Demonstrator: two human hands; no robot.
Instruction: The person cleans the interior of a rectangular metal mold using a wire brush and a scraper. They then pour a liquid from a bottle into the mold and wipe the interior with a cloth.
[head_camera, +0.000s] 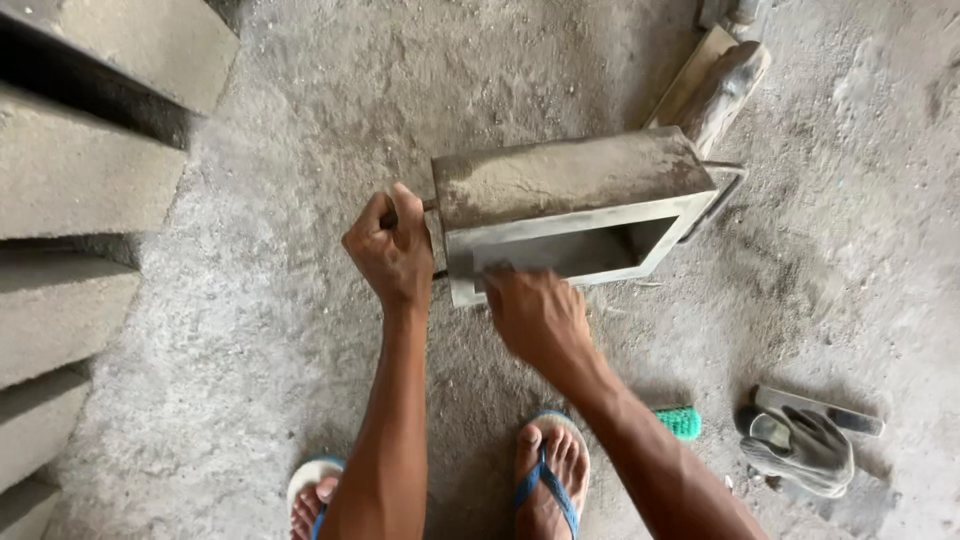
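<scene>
A grey metal block mould (575, 180), open and hollow, lies tipped on its side on the sandy floor, coated with cement dust. My left hand (392, 247) is closed around the handle at the mould's left end. My right hand (535, 312) reaches into the mould's open front at its lower left rim; the fingers are curled and blurred, and I cannot make out what they hold, if anything. A second handle (722, 198) sticks out at the mould's right end.
Grey concrete blocks (70, 190) stand in a row along the left. A wooden piece (722, 85) lies behind the mould. A grey glove and a metal tool (805, 440) lie at lower right, a green brush (682, 421) near my sandalled feet (548, 470).
</scene>
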